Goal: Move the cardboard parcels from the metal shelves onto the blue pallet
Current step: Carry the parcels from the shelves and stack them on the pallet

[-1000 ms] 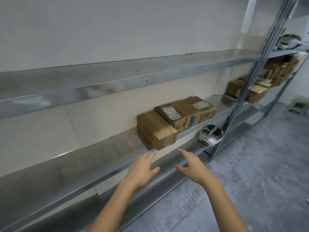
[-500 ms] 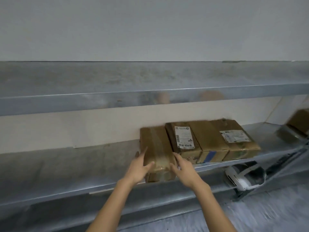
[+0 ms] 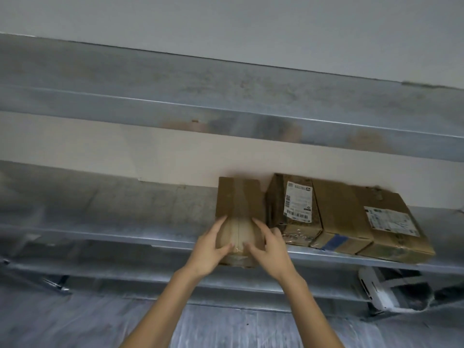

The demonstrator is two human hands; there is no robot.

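- The taped parcel (image 3: 239,197) lies on the middle shelf (image 3: 100,234), lengthwise towards the wall (image 3: 175,159). Its near end reaches past the shelf's front edge.
- The left hand (image 3: 208,249) clasps the near left corner of that parcel, fingers down the side and thumb on top.
- The right hand (image 3: 268,249) clasps the near right corner the same way, its thumb close to the left thumb on the tape seam.
- Just to the right sits a second parcel (image 3: 293,222) with a white label, then a third parcel (image 3: 341,212) with blue tape at the front, then a fourth parcel (image 3: 396,237) with a label. These three touch side by side.
- The upper shelf (image 3: 226,96) runs above.
- A white device (image 3: 371,290) sits below the middle shelf at the right, over the grey floor (image 3: 75,322).
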